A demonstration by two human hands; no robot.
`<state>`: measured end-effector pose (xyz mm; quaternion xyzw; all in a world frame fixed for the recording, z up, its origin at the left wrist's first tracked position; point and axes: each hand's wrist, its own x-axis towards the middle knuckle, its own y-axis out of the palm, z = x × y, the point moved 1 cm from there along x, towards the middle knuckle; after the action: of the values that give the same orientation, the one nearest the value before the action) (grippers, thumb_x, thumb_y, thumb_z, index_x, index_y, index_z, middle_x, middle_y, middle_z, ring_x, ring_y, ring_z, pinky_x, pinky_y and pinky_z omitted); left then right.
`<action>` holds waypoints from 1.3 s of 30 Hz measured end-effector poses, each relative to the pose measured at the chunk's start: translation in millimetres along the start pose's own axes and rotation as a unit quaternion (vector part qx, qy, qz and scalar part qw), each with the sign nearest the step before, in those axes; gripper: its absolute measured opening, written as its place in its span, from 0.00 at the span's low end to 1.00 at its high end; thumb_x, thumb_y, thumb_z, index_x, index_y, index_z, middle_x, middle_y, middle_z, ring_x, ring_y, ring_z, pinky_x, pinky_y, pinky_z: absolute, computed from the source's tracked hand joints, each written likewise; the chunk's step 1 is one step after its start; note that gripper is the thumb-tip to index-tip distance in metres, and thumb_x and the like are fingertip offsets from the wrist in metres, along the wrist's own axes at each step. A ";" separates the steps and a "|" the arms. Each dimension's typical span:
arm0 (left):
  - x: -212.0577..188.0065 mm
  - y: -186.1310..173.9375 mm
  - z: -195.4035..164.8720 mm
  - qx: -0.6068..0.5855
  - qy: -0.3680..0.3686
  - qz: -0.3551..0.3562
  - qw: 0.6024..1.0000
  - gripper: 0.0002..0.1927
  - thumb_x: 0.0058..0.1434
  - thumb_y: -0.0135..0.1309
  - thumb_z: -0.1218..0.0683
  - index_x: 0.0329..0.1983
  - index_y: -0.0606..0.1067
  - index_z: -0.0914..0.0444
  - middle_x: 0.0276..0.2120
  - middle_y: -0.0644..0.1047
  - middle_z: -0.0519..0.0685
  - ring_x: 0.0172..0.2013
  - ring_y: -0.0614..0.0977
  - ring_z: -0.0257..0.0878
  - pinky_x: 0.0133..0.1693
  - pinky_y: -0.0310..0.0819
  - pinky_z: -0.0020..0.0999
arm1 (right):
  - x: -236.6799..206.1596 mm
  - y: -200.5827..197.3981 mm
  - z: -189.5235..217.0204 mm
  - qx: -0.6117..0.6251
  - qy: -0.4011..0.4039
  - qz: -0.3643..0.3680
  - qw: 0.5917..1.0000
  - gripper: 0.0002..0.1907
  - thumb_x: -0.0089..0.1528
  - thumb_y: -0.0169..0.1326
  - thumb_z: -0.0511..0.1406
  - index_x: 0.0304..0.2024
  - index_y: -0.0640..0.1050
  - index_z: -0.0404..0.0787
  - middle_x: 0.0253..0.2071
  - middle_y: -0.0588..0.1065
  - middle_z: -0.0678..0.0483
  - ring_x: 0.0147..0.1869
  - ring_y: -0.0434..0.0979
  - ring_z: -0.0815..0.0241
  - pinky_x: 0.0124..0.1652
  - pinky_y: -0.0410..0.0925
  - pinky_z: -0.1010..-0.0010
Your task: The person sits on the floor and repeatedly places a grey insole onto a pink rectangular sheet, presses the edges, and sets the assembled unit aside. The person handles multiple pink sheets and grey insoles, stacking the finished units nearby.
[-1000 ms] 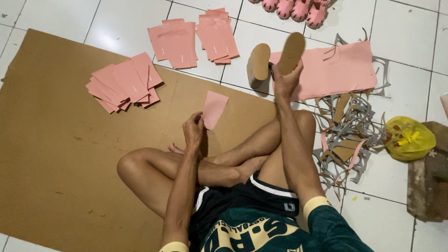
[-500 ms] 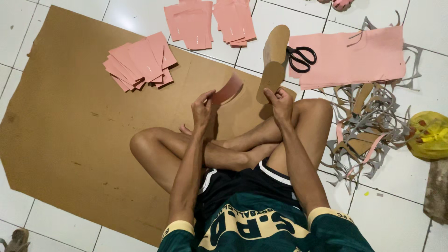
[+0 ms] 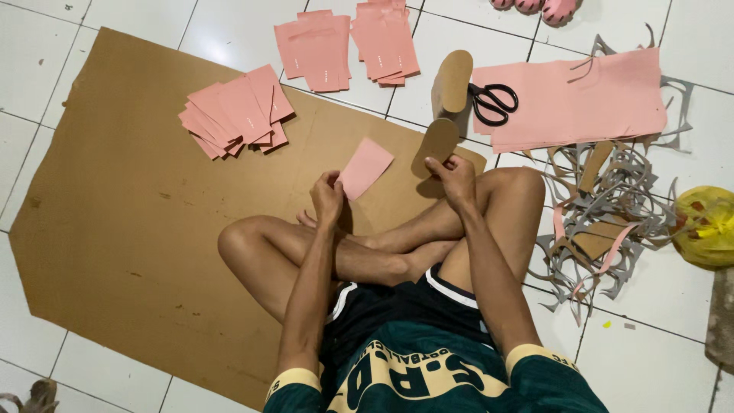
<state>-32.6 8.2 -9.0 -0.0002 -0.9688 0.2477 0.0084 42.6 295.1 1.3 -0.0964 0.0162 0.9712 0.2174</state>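
The left hand point(image 3: 327, 197) pinches a small pink piece point(image 3: 365, 167) in its fingers. The right hand point(image 3: 456, 177) grips a brown sole shape point(image 3: 436, 143). Three piles of pink pieces point(image 3: 237, 113) lie at eleven o'clock, looking already cut. A big pink sheet point(image 3: 581, 95) at one o'clock looks uncut.

We are pinching a small pink rectangular sheet point(image 3: 365, 167) by its lower corner, so it is slanting up and away from our fingertips, flat and uncreased. We are gripping a tan oval sole cutout point(image 3: 436, 145) by its lower end, its rounded tip standing above our fingers.
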 end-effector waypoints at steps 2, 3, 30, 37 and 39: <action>-6.3 1.1 2.4 0.127 0.094 -0.057 0.986 0.19 0.61 0.59 0.62 0.56 0.77 0.68 0.49 0.81 0.59 0.48 0.84 0.50 0.50 0.80 0.39 | 0.6 1.9 -0.4 -0.028 -0.001 0.022 0.999 0.15 0.61 0.65 0.38 0.42 0.82 0.31 0.35 0.82 0.53 0.35 0.80 0.68 0.35 0.73 0.77; -9.7 2.0 2.5 0.183 0.139 -0.088 0.969 0.22 0.58 0.60 0.61 0.56 0.76 0.68 0.51 0.80 0.61 0.49 0.83 0.53 0.50 0.79 0.41 | 0.6 2.8 -1.1 -0.062 0.000 0.025 0.998 0.16 0.60 0.66 0.38 0.41 0.82 0.31 0.34 0.82 0.52 0.34 0.80 0.67 0.34 0.73 0.76; -24.8 28.3 -8.0 -0.201 0.019 0.245 0.948 0.13 0.68 0.58 0.55 0.50 0.81 0.69 0.33 0.83 0.48 0.34 0.81 0.31 0.36 0.78 0.27 | -18.6 43.6 -16.2 -0.036 0.032 0.117 0.992 0.24 0.58 0.70 0.33 0.52 0.75 0.28 0.39 0.79 0.45 0.42 0.78 0.63 0.40 0.74 0.75; -22.6 24.8 -5.9 -0.215 0.016 0.241 0.946 0.15 0.68 0.58 0.54 0.51 0.81 0.69 0.32 0.82 0.47 0.32 0.79 0.30 0.34 0.76 0.27 | -19.4 43.3 -16.7 -0.041 0.016 0.172 0.984 0.20 0.61 0.67 0.36 0.51 0.79 0.31 0.39 0.77 0.53 0.40 0.76 0.70 0.38 0.72 0.81; -22.4 23.3 -10.1 -0.203 0.020 0.241 0.949 0.15 0.69 0.58 0.53 0.51 0.81 0.69 0.32 0.82 0.48 0.32 0.79 0.31 0.34 0.75 0.27 | -21.7 44.1 -12.2 -0.031 0.036 0.192 0.980 0.17 0.62 0.64 0.37 0.48 0.81 0.32 0.41 0.82 0.53 0.41 0.80 0.71 0.40 0.74 0.80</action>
<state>-10.1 33.4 -11.7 -0.2407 -0.9692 0.0404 -0.0325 45.3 245.3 -6.8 -0.1331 0.0122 0.9908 0.0230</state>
